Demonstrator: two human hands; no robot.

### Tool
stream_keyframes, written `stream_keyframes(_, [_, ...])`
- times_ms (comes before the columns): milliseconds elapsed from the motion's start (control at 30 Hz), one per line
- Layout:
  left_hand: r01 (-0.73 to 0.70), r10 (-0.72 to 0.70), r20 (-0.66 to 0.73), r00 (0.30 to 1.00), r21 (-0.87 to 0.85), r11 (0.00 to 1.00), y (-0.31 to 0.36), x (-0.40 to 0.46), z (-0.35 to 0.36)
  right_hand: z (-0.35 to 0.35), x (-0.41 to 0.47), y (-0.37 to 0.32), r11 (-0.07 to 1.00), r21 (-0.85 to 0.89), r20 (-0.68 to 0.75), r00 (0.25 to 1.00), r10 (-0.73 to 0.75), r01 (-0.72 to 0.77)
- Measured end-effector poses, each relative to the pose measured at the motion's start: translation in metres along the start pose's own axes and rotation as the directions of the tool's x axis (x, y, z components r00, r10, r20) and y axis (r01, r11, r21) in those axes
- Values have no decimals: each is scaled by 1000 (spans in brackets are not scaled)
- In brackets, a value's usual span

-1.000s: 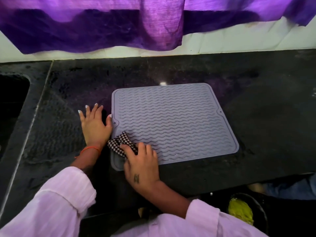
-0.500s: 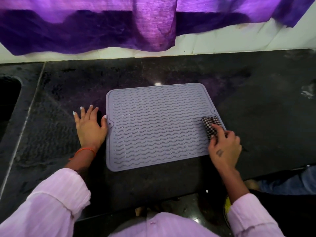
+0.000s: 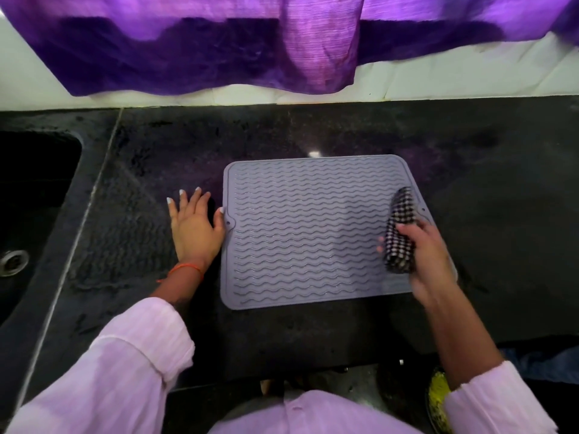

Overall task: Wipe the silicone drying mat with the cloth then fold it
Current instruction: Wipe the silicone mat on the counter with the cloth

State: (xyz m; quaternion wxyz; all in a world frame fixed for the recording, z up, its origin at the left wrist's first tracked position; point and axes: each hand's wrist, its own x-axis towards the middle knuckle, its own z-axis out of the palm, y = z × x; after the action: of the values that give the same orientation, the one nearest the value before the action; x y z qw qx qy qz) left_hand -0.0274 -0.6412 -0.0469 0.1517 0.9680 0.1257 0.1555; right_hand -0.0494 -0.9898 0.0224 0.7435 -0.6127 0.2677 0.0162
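A grey silicone drying mat (image 3: 307, 233) with wavy ridges lies flat on the black counter. My right hand (image 3: 429, 261) grips a bunched black-and-white checked cloth (image 3: 399, 233) over the mat's right edge; the hand is motion-blurred. My left hand (image 3: 194, 230) rests flat on the counter just left of the mat, fingers spread, thumb touching the mat's left edge near its small tab.
A dark sink (image 3: 28, 220) with a metal drain (image 3: 12, 261) is set into the counter (image 3: 313, 133) at the left. Purple fabric (image 3: 282, 42) hangs over the white wall behind. A dark bowl with something yellow (image 3: 438, 399) sits below the counter's front edge, at the right.
My right hand swept the cloth from the mat's near left corner across to its right edge, then turned so the cloth stands more upright. My left hand stayed in place.
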Motion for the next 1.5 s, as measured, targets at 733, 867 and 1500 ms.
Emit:
stream_keyframes(733, [13,-13,4,1000,-9,1000,3,3,-1,106,-42,1,-34,-740,668,727,-162,672])
stream_keyframes(867, [11,-11,8,1000,-3,1000,3,4,-1,91,-17,-18,944,-288,398,917,-34,160])
stream_keyframes(1500, [24,-24,-2,1000,-9,1000,4,3,-1,131,-41,7,69,-709,705,701,106,702])
